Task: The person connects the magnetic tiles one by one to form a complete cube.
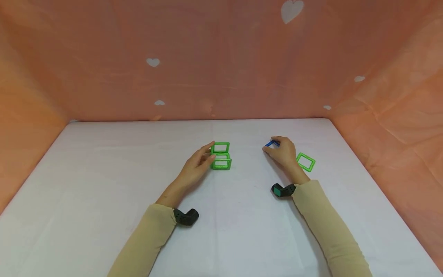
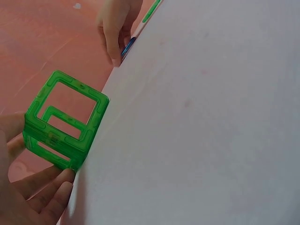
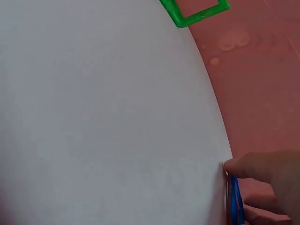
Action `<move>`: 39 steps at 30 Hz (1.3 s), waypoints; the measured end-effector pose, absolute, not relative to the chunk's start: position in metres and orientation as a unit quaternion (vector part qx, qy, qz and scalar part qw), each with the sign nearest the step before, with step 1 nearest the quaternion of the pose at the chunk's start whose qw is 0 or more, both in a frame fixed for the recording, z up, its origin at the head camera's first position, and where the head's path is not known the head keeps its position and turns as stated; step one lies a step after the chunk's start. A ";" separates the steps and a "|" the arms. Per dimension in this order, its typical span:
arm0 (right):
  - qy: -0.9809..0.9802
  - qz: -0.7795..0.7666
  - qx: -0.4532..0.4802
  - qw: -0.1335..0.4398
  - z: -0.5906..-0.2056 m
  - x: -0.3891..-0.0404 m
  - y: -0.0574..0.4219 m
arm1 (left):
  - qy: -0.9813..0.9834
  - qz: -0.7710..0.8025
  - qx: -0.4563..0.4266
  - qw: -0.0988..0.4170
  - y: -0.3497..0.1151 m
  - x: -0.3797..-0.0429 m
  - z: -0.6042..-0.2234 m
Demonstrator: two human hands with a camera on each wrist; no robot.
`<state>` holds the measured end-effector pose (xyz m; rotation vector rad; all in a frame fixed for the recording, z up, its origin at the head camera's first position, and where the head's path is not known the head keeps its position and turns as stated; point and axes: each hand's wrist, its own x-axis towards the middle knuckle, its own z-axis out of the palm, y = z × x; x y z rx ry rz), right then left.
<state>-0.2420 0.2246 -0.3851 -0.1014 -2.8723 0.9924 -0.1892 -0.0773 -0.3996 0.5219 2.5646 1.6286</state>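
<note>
A backdrop of orange cloth (image 1: 221, 57) printed with pale hearts is hung behind and to both sides; a white-covered surface (image 1: 221, 231) is enclosed by it. Near the middle of the surface, toward the far side, a green open-frame structure of joined square magnetic tiles (image 2: 52, 137) is stood; its exact tile count cannot be told.

Its left side is held by the left hand (image 1: 194, 169), with thumb and fingers set at separate points on the frames. The grip is judged light: steadying seems to be its purpose, as slender frames joined at their edges would be easily knocked askew. By this side hold, the right side is left unobstructed.

To the right, well apart from the structure, a blue tile (image 3: 234, 201) is pinched between thumb and fingers of the right hand (image 1: 283, 152), low at the surface. It is held by its margins, probably because a thin piece is most readily managed there. Its full outline is hidden by the hand, and whether more than one piece is held cannot be told.

A loose green square tile (image 1: 307, 157) is laid flat just right of the right hand, untouched by the fingers and within easy reach.
</note>
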 end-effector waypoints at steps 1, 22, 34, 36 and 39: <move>-0.944 0.326 -0.030 0.046 -0.384 -0.242 0.224 | 0.831 0.529 0.168 0.030 -0.078 -0.189 -0.399; -0.877 0.480 0.034 -0.011 -0.377 -0.223 0.201 | 0.836 0.524 0.159 0.039 -0.082 -0.187 -0.400; -0.818 0.568 0.081 -0.040 -0.372 -0.217 0.179 | 0.835 0.526 0.157 0.039 -0.082 -0.186 -0.400; -0.808 0.581 0.091 -0.042 -0.372 -0.216 0.177 | 0.836 0.525 0.158 0.037 -0.081 -0.186 -0.400; -0.789 0.604 0.099 -0.050 -0.373 -0.216 0.176 | 0.836 0.523 0.164 0.030 -0.080 -0.186 -0.400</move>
